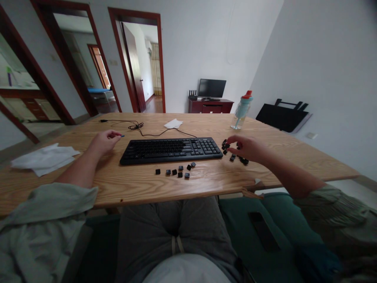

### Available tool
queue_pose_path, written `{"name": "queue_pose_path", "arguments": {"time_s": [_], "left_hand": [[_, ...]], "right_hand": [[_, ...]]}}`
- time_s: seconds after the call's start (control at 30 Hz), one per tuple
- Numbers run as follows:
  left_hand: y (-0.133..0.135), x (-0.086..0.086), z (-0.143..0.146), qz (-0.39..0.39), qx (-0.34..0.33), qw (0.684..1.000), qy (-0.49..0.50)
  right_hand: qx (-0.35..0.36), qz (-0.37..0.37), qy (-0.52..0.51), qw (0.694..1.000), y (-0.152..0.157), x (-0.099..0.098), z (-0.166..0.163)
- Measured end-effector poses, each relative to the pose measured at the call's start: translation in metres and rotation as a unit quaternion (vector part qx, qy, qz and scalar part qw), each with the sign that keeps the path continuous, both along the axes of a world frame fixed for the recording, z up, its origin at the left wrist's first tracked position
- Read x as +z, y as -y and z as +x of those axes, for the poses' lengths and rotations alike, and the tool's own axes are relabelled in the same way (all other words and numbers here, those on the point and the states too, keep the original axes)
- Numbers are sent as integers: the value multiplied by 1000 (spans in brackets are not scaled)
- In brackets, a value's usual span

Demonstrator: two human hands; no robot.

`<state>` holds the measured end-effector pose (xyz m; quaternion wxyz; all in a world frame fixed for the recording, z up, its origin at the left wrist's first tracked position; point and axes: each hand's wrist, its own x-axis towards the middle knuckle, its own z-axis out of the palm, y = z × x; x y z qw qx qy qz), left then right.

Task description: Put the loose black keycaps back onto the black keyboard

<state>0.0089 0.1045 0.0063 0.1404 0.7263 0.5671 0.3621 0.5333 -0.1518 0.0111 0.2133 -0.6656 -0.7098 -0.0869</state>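
At the far left of the wooden table (206, 184) lies a crumpled white tissue (44, 158), soft and loose, well clear of the work. Next to the right, the left hand (103, 142) rests on the wood with its fingers curled in, pinching a small blue tool (121, 136) whose tip pokes out toward the black keyboard (172, 149); what kind of tool it is cannot be made out. The keyboard lies flat and square to the person, stiff and light enough to slide if pushed, its cable (138, 126) trailing back across the table to a folded white paper (173, 124). Just in front of the keyboard, a short row of loose black keycaps (176, 171) sits near the table's front edge; these look like small, hard, smooth plastic pieces, probably light and easy to flick away, best pinched by opposite side walls between thumb and fingertip. To the right of the keyboard the right hand (249, 148) hovers half closed over a pile of keycaps (234, 153), fingertips drawn together on one of them. Farther back stands a capped water bottle (242, 112), upright and apart from the hand. Open wood lies right of the pile, though the table's right corner falls away close by, so caps nudged that way could drop.
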Motion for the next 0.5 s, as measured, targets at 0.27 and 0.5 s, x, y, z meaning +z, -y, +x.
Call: {"name": "queue_pose_path", "arguments": {"time_s": [0.27, 0.5], "left_hand": [[2, 2, 1, -3, -5, 1000, -2], [-2, -1, -1, 8, -8, 1000, 4]], "right_hand": [[-50, -11, -5, 999, -13, -3, 26], [-118, -86, -71, 987, -52, -19, 80]]}}
